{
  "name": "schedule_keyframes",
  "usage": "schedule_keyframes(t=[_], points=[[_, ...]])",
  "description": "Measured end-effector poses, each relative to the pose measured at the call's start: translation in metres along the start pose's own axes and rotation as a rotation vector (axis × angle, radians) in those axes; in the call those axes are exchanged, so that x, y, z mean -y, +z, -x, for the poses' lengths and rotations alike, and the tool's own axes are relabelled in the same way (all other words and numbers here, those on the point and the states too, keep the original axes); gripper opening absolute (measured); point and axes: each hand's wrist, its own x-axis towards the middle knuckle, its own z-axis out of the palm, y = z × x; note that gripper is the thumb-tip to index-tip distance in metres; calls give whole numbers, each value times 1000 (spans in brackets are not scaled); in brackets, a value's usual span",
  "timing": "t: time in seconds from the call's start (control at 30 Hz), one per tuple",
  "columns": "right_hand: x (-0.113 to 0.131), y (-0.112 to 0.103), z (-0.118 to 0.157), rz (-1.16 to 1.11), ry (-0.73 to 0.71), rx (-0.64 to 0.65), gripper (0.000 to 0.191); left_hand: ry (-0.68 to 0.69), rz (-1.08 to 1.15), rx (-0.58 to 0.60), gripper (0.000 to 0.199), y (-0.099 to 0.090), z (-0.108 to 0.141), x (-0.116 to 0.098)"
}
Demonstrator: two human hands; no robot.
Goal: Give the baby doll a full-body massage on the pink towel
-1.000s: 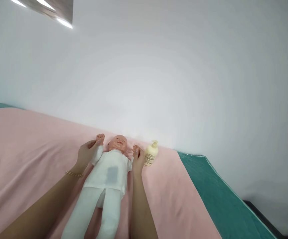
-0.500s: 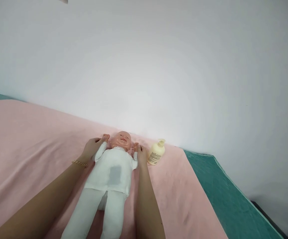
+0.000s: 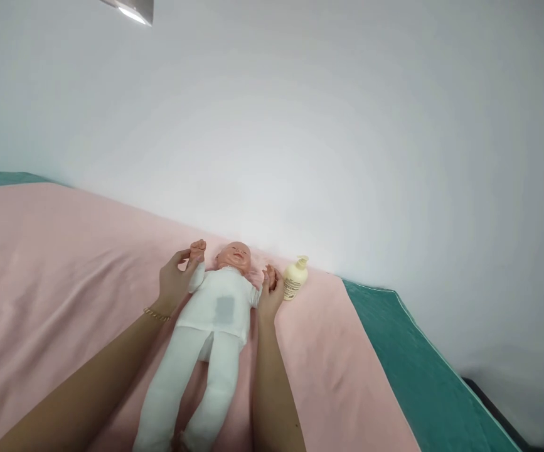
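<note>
A baby doll (image 3: 219, 298) with a white cloth body and a grey patch on its chest lies face up, its head toward the wall. My left hand (image 3: 174, 280), below a gold bracelet (image 3: 157, 314), is closed around the doll's hand (image 3: 197, 249) on the left side. On the other side, my right hand (image 3: 270, 296) grips the doll's other hand (image 3: 270, 276) between thumb and fingers. Both doll arms are bent upward beside its head. A pale yellow pump bottle (image 3: 295, 277) stands just right of my right hand.
A pink sheet (image 3: 337, 351) lies under the doll, with folds at the left. Green cloth (image 3: 394, 333) shows along its right edge and at the far left. Behind rises a white wall (image 3: 300, 157). A lamp (image 3: 135, 9) is at the top left.
Both my hands have raised the doll's hands a little, and my fingers have shifted around them. The view has tilted slightly, bringing more of the lamp into sight.
</note>
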Motion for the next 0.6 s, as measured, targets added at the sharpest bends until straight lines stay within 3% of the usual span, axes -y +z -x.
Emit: schedule_keyframes(t=[0.17,0.37,0.5,0.6], points=[[21,-19,34,94,-2,-58,43,-16,-6,-49,46,-30,29,-3],[34,-48,86,180,134,-42,52,-99,-100,-19,39,-71,67,3],[39,-66,121,248,255,18,59,-195,-204,93,42,-95,86,12],[41,-76,139,331,264,88,55,-186,-308,194,46,-106,92,20]])
